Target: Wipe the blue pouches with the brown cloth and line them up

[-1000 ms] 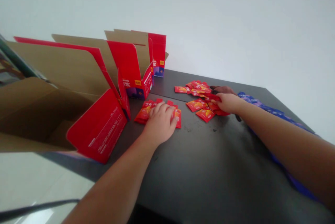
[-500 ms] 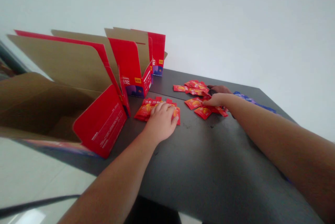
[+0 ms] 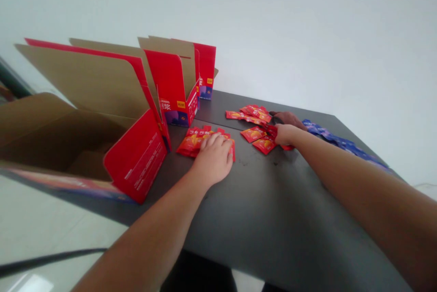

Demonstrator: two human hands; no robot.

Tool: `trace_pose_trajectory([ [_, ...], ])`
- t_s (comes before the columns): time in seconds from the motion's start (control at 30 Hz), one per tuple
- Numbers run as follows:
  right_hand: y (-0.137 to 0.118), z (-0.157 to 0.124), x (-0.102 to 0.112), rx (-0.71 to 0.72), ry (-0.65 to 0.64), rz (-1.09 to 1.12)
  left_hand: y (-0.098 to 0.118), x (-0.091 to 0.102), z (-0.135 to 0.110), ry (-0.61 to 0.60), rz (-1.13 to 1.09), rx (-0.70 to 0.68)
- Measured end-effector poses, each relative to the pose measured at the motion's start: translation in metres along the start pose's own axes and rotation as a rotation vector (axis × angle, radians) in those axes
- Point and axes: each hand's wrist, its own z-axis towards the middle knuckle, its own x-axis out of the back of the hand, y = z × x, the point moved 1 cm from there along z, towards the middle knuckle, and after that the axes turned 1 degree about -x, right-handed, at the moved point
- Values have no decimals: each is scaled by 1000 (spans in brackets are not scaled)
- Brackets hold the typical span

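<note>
Two heaps of glossy red sachets (image 3: 201, 142) lie out. The spread left hand (image 3: 213, 160) presses on one; the right hand's (image 3: 285, 135) grip at the other is unclear.

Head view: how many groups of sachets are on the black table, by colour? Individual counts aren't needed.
Glossy red sachet groups: 2 (a pile under the left hand, a loose spread at the right hand)
Glossy blue sachet groups: 1 (a strip-like row)
Total: 3 groups; overlaps hide the individual sachets.
</note>
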Motion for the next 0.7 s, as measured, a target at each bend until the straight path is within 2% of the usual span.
trace_pose_trajectory([
  [0.13, 7, -11, -2, -32, -85, -78, 35, -4, 9, -41, -15, 12],
  [0.2, 7, -15, -3, -30, -85, -82, 54, -13, 26, -75, -18, 32],
  [0.3, 6, -23, -4, 8, -77, -75, 73, -34, 63, -100, 1, 101],
  [0.4, 7, -32, -4, 58, -86, -80, 82, -54, 99, -104, 30, 184],
  [0.47, 9, -39, -6, 78, -93, -82, 83, -65, 113, -140, 43, 244],
  [0.57, 13, -50, -13, 92, -68, -62, 83, -77, 119, -212, 57, 320],
  [0.7, 15, -63, -24, 59, 43, 30, 86, -78, 118, -252, 61, 309],
])
